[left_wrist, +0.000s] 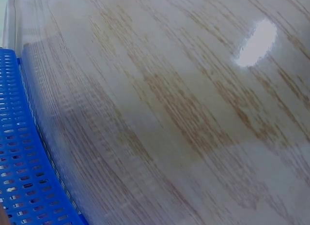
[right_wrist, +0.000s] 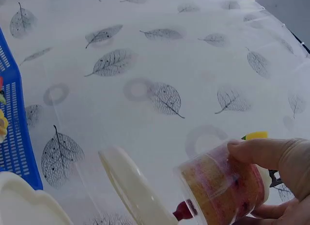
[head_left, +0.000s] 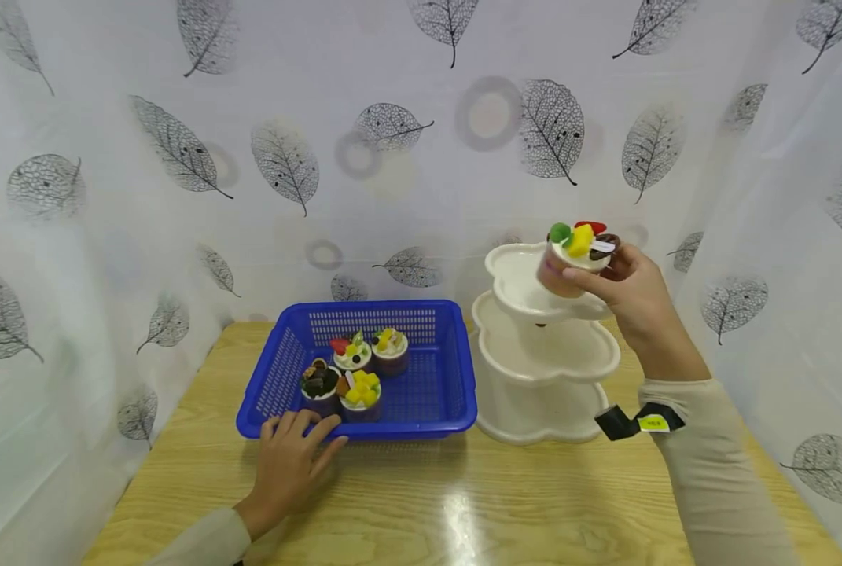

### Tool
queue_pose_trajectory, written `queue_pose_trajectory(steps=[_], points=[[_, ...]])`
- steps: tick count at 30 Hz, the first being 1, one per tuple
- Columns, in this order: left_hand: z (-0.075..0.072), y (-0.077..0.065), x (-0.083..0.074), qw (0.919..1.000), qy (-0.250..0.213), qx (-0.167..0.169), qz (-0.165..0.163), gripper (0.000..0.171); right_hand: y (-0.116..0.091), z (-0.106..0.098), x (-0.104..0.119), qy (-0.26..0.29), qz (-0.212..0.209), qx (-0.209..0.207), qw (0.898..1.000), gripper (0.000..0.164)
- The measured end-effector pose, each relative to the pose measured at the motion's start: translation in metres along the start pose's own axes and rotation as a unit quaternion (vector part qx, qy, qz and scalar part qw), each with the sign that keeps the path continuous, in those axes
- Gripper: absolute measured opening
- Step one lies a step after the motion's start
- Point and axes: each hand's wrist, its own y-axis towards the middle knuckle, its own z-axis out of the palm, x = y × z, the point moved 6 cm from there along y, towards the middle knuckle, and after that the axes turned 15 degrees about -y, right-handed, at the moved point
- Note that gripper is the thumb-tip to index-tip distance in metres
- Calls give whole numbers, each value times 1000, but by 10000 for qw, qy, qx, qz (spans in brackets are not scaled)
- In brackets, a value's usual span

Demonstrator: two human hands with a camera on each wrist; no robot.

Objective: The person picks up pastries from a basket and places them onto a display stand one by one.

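Note:
A clear dessert cup (head_left: 562,271) topped with cream, yellow chunks, a green ball and red and dark pieces is held by my right hand (head_left: 636,295). It overlaps the top tier of a white three-tier stand (head_left: 544,346) in the head view. Layers of cake show through its wall in the right wrist view, with the thumb along one side. My left hand (head_left: 289,464) rests its fingers on the front rim of a blue plastic basket (head_left: 421,393). Inside the basket's left half stand several dessert cups (head_left: 360,397), with fruit or dark chocolate-like toppings.
Basket and stand sit side by side on a wood-grain table (head_left: 421,503). Behind and beside them hangs a white curtain (head_left: 406,157) printed with dark leaves. The stand's lower tiers reach out in scalloped edges.

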Motion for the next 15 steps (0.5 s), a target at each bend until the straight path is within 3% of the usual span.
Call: queue_pose_trajectory(steps=[6,15], points=[[-1,0,-1,10000,-8,55,-29,36,1,-21,-19,-671,358,-184,9969,68],[-1,0,0,10000,-4,-23,36,42,7,-28,-26,-1686,413,-399,9840,78]])
